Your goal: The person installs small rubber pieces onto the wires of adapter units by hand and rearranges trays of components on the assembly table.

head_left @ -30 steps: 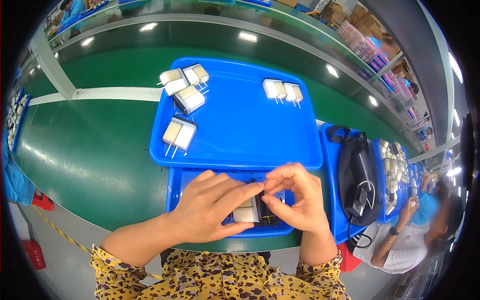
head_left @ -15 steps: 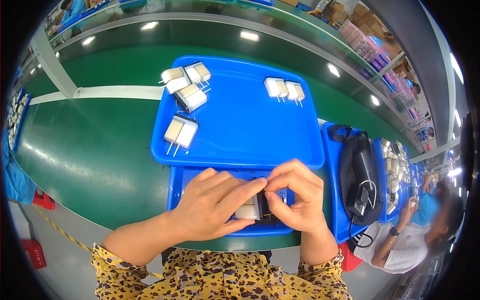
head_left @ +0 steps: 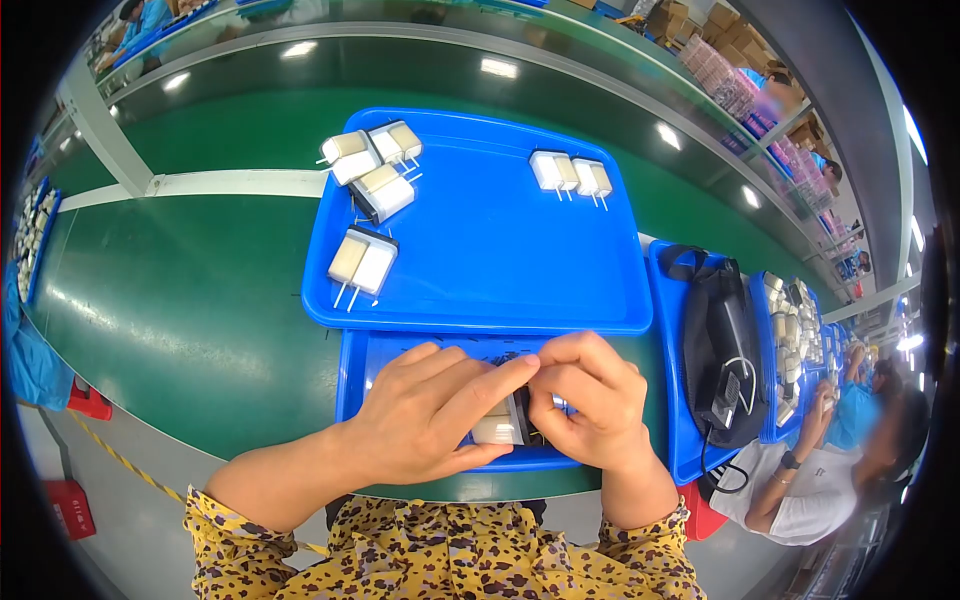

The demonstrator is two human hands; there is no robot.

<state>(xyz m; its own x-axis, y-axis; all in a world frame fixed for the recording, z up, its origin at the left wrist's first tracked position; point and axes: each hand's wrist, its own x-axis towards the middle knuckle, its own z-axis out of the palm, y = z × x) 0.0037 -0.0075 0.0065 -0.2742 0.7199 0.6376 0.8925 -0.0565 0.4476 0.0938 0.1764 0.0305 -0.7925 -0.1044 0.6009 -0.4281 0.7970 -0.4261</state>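
Note:
My left hand (head_left: 415, 410) grips a white-and-cream block with a black edge (head_left: 497, 425) above the lower blue tray (head_left: 352, 380). Its index finger reaches across the top, and the thumb presses from below. Against the black side of that block, my right hand (head_left: 590, 405) is closed in a pinch. Whatever lies between those fingertips is too small or hidden. Similar two-pronged blocks (head_left: 363, 262) rest in the upper blue tray (head_left: 480, 270), a few at its left and a pair of blocks (head_left: 570, 178) at its upper right.
On the right, a blue tray (head_left: 672, 300) holds a black bag (head_left: 712, 330) with a black adapter and white cable. Beyond it stands a tray full of blocks (head_left: 787, 340). A person (head_left: 800, 490) sits at the right. The green bench (head_left: 180, 330) extends left.
My right hand's fingers have curled in and dropped slightly at the block's black side. My left hand keeps its hold with hardly any shift.

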